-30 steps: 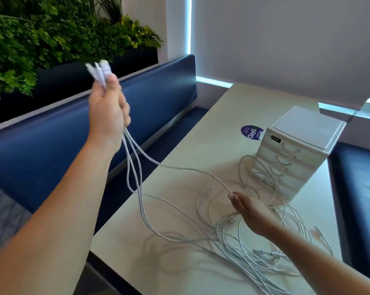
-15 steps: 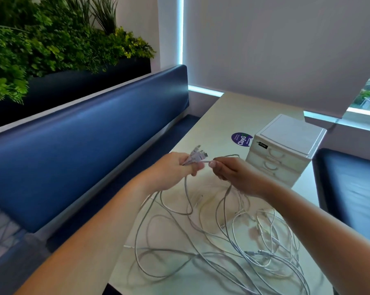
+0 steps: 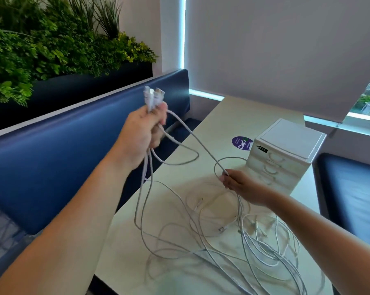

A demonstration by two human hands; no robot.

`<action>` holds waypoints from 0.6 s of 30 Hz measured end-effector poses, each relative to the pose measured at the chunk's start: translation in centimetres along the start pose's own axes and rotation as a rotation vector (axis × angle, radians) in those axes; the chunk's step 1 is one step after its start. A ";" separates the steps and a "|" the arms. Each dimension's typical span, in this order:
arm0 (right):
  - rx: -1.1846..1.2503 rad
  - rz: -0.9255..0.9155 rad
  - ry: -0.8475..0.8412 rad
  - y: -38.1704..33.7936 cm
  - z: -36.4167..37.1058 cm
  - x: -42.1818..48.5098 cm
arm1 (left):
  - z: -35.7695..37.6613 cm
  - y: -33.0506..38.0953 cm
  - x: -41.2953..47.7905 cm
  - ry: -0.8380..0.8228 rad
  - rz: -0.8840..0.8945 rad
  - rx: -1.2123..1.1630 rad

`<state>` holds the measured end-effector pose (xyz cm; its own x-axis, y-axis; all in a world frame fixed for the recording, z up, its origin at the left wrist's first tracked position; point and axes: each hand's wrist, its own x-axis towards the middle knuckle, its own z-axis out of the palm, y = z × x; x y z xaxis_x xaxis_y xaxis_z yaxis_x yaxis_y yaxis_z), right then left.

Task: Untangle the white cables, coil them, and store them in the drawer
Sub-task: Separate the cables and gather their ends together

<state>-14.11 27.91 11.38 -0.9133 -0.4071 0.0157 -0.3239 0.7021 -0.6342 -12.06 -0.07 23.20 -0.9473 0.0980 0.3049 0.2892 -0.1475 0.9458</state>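
Left of the drawer unit (image 3: 286, 158), the left hand (image 3: 144, 133) clamps the plug ends (image 3: 152, 96); the right hand (image 3: 238, 185) pinches one strand (image 3: 197, 141). Sliding slowly should free it from the white cables (image 3: 233, 248) tangled before the unit.

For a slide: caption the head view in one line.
Left hand holds cable ends high; right hand pinches one cable above the tangle.

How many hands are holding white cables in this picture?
2. The left hand grips a bundle of cable ends, high near the table's left edge; the right hand pinches one cable in front of the drawer unit.
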 end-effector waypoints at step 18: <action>0.242 0.168 0.367 3.9 -1.1 -2.4 | -3.9 0.5 0.4 0.398 0.023 -0.147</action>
<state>-13.46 32.30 9.72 -0.9892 -0.0359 0.1421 -0.1373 0.5667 -0.8124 -12.89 -3.98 23.32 -0.9285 -0.2903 0.2315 0.3151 -0.2866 0.9047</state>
